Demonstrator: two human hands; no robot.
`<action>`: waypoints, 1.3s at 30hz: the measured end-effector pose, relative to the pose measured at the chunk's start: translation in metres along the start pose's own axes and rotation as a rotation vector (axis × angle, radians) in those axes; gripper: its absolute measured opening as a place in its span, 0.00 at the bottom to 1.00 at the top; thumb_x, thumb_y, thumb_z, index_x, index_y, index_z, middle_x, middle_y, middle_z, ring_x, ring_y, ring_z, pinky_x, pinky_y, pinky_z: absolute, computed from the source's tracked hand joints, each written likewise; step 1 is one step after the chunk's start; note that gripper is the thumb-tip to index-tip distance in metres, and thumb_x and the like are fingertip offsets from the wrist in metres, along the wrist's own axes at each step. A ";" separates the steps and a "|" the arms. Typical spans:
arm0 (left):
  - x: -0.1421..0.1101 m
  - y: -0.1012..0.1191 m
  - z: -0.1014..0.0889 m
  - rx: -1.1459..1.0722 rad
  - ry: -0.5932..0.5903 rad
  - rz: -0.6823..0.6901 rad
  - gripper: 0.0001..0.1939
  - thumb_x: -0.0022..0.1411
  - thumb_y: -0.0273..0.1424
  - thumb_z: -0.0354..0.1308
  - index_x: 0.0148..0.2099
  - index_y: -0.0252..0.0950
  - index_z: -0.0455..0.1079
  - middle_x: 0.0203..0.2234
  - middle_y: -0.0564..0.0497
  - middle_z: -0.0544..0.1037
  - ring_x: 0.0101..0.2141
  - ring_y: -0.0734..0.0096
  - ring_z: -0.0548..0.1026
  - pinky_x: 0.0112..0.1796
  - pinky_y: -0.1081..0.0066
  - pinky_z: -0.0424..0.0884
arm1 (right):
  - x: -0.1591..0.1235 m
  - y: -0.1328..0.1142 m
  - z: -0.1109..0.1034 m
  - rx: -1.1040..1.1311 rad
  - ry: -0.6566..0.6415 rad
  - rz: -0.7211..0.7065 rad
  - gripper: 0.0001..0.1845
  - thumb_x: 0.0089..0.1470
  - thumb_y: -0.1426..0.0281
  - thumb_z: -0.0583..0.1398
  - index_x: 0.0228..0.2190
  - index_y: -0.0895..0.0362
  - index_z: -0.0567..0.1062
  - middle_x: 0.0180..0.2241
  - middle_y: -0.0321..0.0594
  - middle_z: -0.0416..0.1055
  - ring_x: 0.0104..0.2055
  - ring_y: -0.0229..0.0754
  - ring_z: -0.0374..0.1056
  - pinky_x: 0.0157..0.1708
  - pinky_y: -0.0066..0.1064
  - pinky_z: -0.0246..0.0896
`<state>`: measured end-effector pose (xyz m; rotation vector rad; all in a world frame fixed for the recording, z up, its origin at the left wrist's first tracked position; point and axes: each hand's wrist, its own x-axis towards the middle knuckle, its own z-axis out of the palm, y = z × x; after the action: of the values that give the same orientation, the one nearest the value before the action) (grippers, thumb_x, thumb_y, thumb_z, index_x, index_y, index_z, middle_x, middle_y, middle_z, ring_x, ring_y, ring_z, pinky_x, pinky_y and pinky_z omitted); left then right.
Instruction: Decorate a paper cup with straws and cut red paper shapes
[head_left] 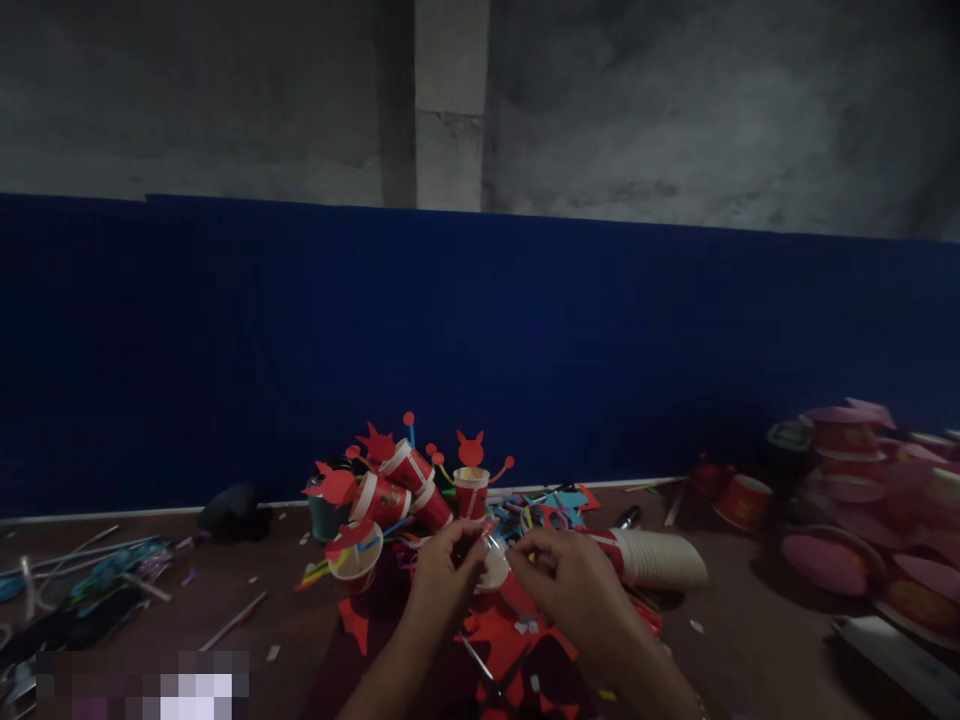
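Bare forearms point(401, 650) are reaching in, the left hand point(448, 562) pinching a small, glossy, see-through piece point(496, 545) of unclear outline, the right hand's point(574, 575) curled fingers meeting its other side, their grip too hidden to tell. Between the hands a round white paper cup point(493, 576) is showing, mostly covered, while jagged red paper scraps point(504, 642) are lying beneath them. Brown, littered tabletop point(727, 650) is stretching around both hands, smooth blue panel point(480, 330) and rough grey concrete point(637, 110) rising beyond.

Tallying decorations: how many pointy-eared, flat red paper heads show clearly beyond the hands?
3: one head above the upright red-and-white paper cup, another and a third at tilted cups leftward. Others may be hidden or too dim.
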<state>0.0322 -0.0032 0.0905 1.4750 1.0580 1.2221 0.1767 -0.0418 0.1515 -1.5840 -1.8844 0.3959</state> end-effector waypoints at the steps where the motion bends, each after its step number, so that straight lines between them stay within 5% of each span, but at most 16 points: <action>1: 0.000 0.001 0.000 -0.029 0.008 -0.020 0.16 0.52 0.38 0.54 0.39 0.32 0.71 0.20 0.53 0.72 0.23 0.70 0.70 0.25 0.73 0.66 | 0.000 0.000 0.000 -0.012 0.004 -0.002 0.13 0.49 0.66 0.54 0.21 0.55 0.76 0.14 0.35 0.69 0.18 0.36 0.64 0.18 0.24 0.48; 14: 0.003 0.008 -0.002 -0.441 -0.079 -0.242 0.16 0.45 0.39 0.60 0.34 0.32 0.70 0.17 0.55 0.71 0.19 0.77 0.67 0.24 0.75 0.62 | 0.006 0.011 0.004 -0.038 -0.003 0.000 0.13 0.49 0.65 0.55 0.19 0.54 0.75 0.14 0.35 0.68 0.18 0.37 0.62 0.19 0.26 0.48; 28: 0.001 0.009 -0.004 -0.381 -0.061 -0.128 0.21 0.43 0.46 0.65 0.27 0.32 0.70 0.18 0.56 0.69 0.20 0.79 0.63 0.24 0.77 0.58 | 0.007 0.012 0.006 -0.022 0.019 -0.060 0.12 0.51 0.63 0.55 0.26 0.53 0.77 0.22 0.37 0.75 0.24 0.40 0.68 0.22 0.27 0.52; 35: 0.000 0.009 -0.005 -0.452 -0.168 -0.201 0.23 0.42 0.45 0.66 0.33 0.34 0.66 0.20 0.57 0.68 0.18 0.82 0.63 0.21 0.79 0.57 | 0.008 0.016 0.010 0.131 -0.092 -0.123 0.12 0.50 0.69 0.55 0.32 0.53 0.79 0.25 0.37 0.75 0.26 0.40 0.67 0.23 0.26 0.56; 39: -0.004 0.010 -0.007 -0.533 -0.282 -0.303 0.23 0.43 0.43 0.66 0.36 0.39 0.59 0.20 0.59 0.69 0.17 0.80 0.65 0.19 0.79 0.58 | 0.009 0.019 0.012 0.161 -0.053 -0.122 0.15 0.48 0.72 0.56 0.38 0.53 0.78 0.27 0.38 0.75 0.28 0.40 0.67 0.27 0.28 0.59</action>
<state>0.0254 -0.0082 0.1001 0.9938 0.6654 0.9488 0.1825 -0.0270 0.1337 -1.3581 -1.9258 0.5263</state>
